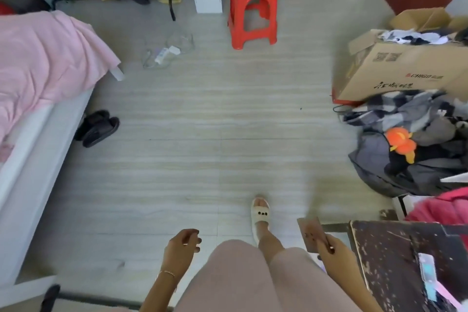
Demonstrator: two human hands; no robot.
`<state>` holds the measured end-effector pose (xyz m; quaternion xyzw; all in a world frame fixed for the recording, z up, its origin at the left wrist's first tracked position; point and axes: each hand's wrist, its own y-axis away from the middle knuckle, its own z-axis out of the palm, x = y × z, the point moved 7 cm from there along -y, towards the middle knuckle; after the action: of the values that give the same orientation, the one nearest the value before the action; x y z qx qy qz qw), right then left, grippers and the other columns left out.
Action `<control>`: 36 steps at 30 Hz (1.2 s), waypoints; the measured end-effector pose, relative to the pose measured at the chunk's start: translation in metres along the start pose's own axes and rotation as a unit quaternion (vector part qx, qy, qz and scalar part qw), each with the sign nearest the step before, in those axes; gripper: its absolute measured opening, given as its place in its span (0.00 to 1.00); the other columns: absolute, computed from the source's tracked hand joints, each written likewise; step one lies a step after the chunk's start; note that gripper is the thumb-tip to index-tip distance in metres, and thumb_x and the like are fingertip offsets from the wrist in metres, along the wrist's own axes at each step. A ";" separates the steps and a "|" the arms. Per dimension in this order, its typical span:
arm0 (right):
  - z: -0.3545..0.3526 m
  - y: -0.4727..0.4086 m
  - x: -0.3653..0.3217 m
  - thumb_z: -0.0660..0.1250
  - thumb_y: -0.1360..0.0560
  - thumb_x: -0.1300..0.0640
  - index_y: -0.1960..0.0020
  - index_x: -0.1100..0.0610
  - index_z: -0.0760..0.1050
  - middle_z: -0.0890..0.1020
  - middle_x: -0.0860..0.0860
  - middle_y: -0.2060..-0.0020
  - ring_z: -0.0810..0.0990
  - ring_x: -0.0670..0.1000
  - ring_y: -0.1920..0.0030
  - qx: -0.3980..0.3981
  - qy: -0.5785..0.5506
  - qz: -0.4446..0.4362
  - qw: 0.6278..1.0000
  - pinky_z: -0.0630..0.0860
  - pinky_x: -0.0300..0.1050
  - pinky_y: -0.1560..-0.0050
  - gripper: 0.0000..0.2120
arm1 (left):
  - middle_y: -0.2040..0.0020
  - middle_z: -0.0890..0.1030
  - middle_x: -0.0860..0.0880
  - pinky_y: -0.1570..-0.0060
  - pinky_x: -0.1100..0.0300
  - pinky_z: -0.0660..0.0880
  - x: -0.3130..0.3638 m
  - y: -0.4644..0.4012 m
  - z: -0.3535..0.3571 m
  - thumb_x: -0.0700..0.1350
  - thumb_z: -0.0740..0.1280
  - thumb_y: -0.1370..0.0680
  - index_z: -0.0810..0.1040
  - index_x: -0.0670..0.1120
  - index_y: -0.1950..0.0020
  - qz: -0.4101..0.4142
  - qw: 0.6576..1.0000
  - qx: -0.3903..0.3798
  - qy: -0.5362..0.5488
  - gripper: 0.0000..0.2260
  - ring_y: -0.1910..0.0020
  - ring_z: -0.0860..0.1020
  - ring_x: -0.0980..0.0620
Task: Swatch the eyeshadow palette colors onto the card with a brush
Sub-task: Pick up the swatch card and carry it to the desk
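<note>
Head view: right hand [329, 251] pinches the card [310, 233] upright.

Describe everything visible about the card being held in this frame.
The card is a flat, brownish rectangle, apparently stiff paper, with a few small dark marks near its lower middle. It is held tilted, upper end away from the person, above the floor beside the dark worn table. The right hand grips its lower edge; nothing else touches it.
</note>
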<state>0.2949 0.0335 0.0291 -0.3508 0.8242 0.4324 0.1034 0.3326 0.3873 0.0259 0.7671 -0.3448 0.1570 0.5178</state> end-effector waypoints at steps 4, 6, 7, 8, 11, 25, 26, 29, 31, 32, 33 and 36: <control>-0.026 -0.061 -0.042 0.59 0.23 0.60 0.69 0.56 0.68 0.80 0.60 0.67 0.78 0.59 0.62 -0.005 0.018 0.005 1.000 0.65 0.45 0.66 0.15 | 0.58 0.82 0.49 0.55 0.56 0.73 0.051 -0.044 0.002 0.40 0.59 0.23 0.77 0.47 0.51 -0.005 1.000 0.016 0.022 0.07 0.60 0.80 0.52; -0.042 -0.091 -0.068 0.59 0.23 0.60 0.69 0.56 0.68 0.80 0.60 0.68 0.77 0.59 0.64 0.001 0.023 -0.003 1.000 0.65 0.45 0.68 0.15 | 0.58 0.82 0.49 0.55 0.56 0.73 0.082 -0.066 0.003 0.41 0.59 0.23 0.77 0.47 0.51 -0.006 0.999 0.022 0.029 0.07 0.61 0.80 0.52; -0.048 -0.106 -0.083 0.59 0.23 0.60 0.68 0.56 0.69 0.80 0.59 0.68 0.78 0.59 0.64 0.000 0.025 -0.011 1.000 0.65 0.44 0.68 0.15 | 0.58 0.82 0.49 0.55 0.56 0.73 0.100 -0.077 0.004 0.41 0.59 0.23 0.77 0.47 0.51 -0.002 0.999 0.025 0.033 0.07 0.60 0.80 0.52; -0.052 -0.120 -0.097 0.59 0.23 0.60 0.67 0.55 0.70 0.80 0.59 0.68 0.79 0.58 0.63 -0.006 0.030 -0.019 0.999 0.66 0.44 0.67 0.14 | 0.58 0.82 0.49 0.55 0.56 0.74 0.117 -0.088 0.003 0.41 0.60 0.23 0.77 0.47 0.51 0.002 0.999 0.030 0.040 0.07 0.60 0.80 0.52; -0.059 -0.162 -0.148 0.59 0.23 0.60 0.64 0.55 0.73 0.81 0.55 0.66 0.80 0.57 0.62 -0.034 0.042 -0.047 0.997 0.69 0.44 0.64 0.12 | 0.58 0.82 0.49 0.55 0.56 0.74 0.165 -0.120 -0.004 0.40 0.60 0.23 0.77 0.48 0.52 0.017 0.997 0.048 0.057 0.07 0.61 0.80 0.52; -0.028 -0.291 -0.373 0.59 0.22 0.58 0.62 0.50 0.74 0.79 0.50 0.69 0.78 0.48 0.64 -0.072 0.029 -0.093 0.993 0.67 0.40 0.67 0.11 | 0.60 0.81 0.45 0.62 0.57 0.71 0.218 -0.252 -0.084 0.37 0.60 0.24 0.78 0.42 0.53 -0.087 0.977 0.121 0.153 0.07 0.66 0.78 0.48; -0.024 -0.299 -0.388 0.58 0.22 0.58 0.62 0.51 0.74 0.80 0.50 0.69 0.78 0.48 0.65 -0.069 0.029 -0.089 0.993 0.66 0.40 0.67 0.11 | 0.60 0.81 0.45 0.62 0.57 0.71 0.226 -0.267 -0.095 0.37 0.60 0.24 0.78 0.42 0.53 -0.088 0.977 0.121 0.153 0.07 0.66 0.78 0.48; -0.013 -0.321 -0.435 0.59 0.23 0.57 0.59 0.54 0.75 0.80 0.51 0.70 0.78 0.49 0.65 -0.067 0.032 -0.079 0.994 0.66 0.41 0.68 0.09 | 0.61 0.81 0.46 0.61 0.57 0.72 0.259 -0.317 -0.131 0.38 0.60 0.24 0.78 0.43 0.54 -0.079 0.978 0.118 0.153 0.07 0.66 0.78 0.49; -0.008 -0.338 -0.469 0.60 0.23 0.56 0.57 0.55 0.77 0.81 0.52 0.69 0.79 0.50 0.64 -0.062 0.034 -0.083 0.994 0.67 0.41 0.68 0.08 | 0.60 0.81 0.46 0.60 0.57 0.72 0.287 -0.352 -0.153 0.39 0.60 0.23 0.78 0.44 0.53 -0.064 0.981 0.109 0.145 0.07 0.65 0.79 0.50; -0.006 -0.347 -0.488 0.60 0.23 0.57 0.57 0.56 0.77 0.81 0.51 0.69 0.79 0.50 0.64 -0.057 0.033 -0.087 0.994 0.67 0.41 0.67 0.08 | 0.59 0.82 0.47 0.59 0.57 0.72 0.303 -0.370 -0.163 0.40 0.61 0.23 0.78 0.44 0.53 -0.057 0.983 0.105 0.140 0.07 0.64 0.79 0.50; -0.005 -0.356 -0.505 0.61 0.23 0.58 0.57 0.55 0.77 0.81 0.51 0.69 0.79 0.49 0.64 -0.051 0.030 -0.088 0.994 0.67 0.40 0.67 0.07 | 0.59 0.82 0.47 0.58 0.57 0.71 0.319 -0.387 -0.173 0.41 0.61 0.23 0.78 0.45 0.52 -0.049 0.985 0.100 0.133 0.06 0.64 0.79 0.51; -0.006 -0.382 -0.547 0.61 0.23 0.57 0.55 0.54 0.76 0.81 0.50 0.68 0.79 0.47 0.64 -0.036 0.018 -0.083 0.996 0.67 0.40 0.67 0.06 | 0.59 0.82 0.47 0.58 0.58 0.71 0.367 -0.434 -0.196 0.41 0.61 0.23 0.78 0.45 0.52 -0.029 0.989 0.084 0.119 0.06 0.64 0.79 0.51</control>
<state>0.9514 0.1516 0.0476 -0.4294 0.7777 0.4455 0.1114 0.9170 0.5278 0.0288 0.7936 -0.2434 0.2607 0.4930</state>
